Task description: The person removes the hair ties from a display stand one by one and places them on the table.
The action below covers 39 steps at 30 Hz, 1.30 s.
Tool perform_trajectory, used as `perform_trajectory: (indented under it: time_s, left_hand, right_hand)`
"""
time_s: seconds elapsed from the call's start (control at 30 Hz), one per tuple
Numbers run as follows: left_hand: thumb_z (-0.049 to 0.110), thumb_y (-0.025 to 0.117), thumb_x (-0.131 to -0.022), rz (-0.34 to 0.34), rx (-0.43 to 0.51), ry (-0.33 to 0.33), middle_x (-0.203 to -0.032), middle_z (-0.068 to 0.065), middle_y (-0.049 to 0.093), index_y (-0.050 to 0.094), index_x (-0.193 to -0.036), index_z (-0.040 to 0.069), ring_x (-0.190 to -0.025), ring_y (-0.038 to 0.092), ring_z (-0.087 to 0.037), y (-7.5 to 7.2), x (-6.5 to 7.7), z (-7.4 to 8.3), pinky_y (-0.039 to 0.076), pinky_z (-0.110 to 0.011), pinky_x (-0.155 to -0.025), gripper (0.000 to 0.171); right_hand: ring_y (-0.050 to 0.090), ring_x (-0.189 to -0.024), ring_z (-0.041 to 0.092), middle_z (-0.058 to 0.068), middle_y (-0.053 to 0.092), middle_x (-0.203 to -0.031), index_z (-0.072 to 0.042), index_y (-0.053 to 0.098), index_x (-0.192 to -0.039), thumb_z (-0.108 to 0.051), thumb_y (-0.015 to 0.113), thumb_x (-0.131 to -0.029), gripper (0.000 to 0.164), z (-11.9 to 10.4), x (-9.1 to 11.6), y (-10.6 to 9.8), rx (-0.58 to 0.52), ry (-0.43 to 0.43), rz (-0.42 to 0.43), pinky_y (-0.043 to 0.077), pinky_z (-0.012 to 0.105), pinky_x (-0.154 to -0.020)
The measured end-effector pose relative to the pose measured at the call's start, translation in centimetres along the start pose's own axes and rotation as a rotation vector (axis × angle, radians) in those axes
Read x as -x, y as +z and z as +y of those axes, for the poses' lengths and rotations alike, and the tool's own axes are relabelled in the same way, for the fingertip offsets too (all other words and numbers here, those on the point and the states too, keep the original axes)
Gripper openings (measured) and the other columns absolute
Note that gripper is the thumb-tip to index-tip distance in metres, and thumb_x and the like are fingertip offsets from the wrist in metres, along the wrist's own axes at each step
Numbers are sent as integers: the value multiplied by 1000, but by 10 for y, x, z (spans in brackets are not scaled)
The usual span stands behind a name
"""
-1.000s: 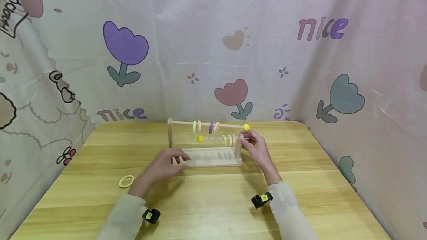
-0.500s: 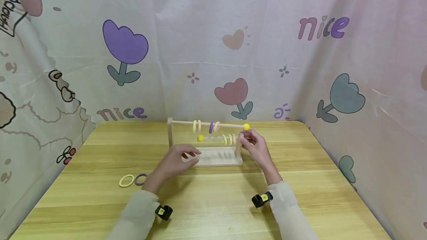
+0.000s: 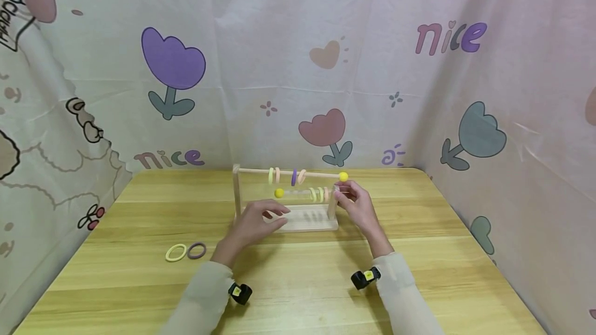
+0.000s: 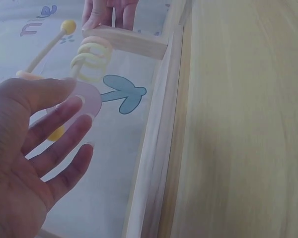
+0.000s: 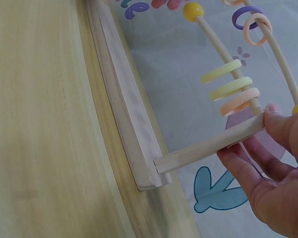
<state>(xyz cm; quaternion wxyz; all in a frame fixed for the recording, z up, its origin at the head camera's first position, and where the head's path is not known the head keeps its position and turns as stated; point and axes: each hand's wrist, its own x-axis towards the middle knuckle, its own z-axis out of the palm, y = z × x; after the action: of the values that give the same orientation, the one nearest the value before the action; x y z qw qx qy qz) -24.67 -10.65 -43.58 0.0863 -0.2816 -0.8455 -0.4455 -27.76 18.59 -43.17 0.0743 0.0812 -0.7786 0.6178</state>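
A wooden ring rack [image 3: 316, 219] stands on the table, with a post at each end and two rods. Several rings hang on the upper rod, among them a purple ring [image 3: 294, 177]; light green rings [image 5: 231, 88] and a peach ring [image 5: 240, 101] sit on the lower rod. My right hand [image 3: 357, 207] pinches the top of the short right post [image 5: 208, 144] between thumb and fingers. In front of the rack, my left hand [image 3: 256, 221] has its fingers loosely spread and holds nothing. It hides part of the base and, in the left wrist view, part of the lower rod.
A yellow ring [image 3: 176, 253] and a dark purple ring [image 3: 196, 250] lie side by side on the wooden table [image 3: 298, 283], left of my left forearm. Yellow balls [image 3: 343, 176] cap the rod ends. A patterned curtain [image 3: 261, 66] hangs behind and beside the table.
My left hand has moved right along the front of the rack, and the dark purple ring on the table has come into view. My right hand stays at the right post.
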Motion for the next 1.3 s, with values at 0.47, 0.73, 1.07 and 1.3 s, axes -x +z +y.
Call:
perform_trajectory:
  time_s: [0.47, 0.73, 1.07, 1.3]
  left_hand:
    - [8, 78, -90, 37, 76, 33, -113, -12, 79, 79, -111, 7, -98, 76, -31, 20, -12, 1, 63, -32, -78, 21]
    - [6, 79, -89, 79, 104, 55, -111, -12, 78, 79, -108, 7, -91, 78, -26, 34, -23, 3, 63, -31, -72, 19]
    - [6, 80, -88, 134, 120, 5, -108, -18, 78, 79, -108, 2, -81, 76, -23, 51, -34, 5, 61, -23, -67, 21]
    - [5, 81, -87, 239, 103, -27, -107, -15, 79, 80, -107, 3, -74, 74, -21, 66, -37, 8, 59, -19, -65, 20]
  right_hand:
    - [66, -109, 27, 26, 64, -125, 3, 63, -128, -5, 65, -101, 29, 1, -1, -1, 5, -4, 6, 63, 40, -94]
    - [65, -110, 26, 24, 64, -126, 3, 62, -129, -6, 66, -100, 30, 0, -2, -1, 11, -1, 0, 63, 42, -93]
    - [66, -110, 28, 24, 64, -125, 1, 63, -128, -5, 66, -100, 29, 0, -1, -1, 12, 1, 3, 64, 36, -91]
    - [66, -112, 34, 25, 64, -125, 1, 63, -128, -6, 66, -100, 29, 1, -1, -1, 0, 7, 4, 64, 31, -89]
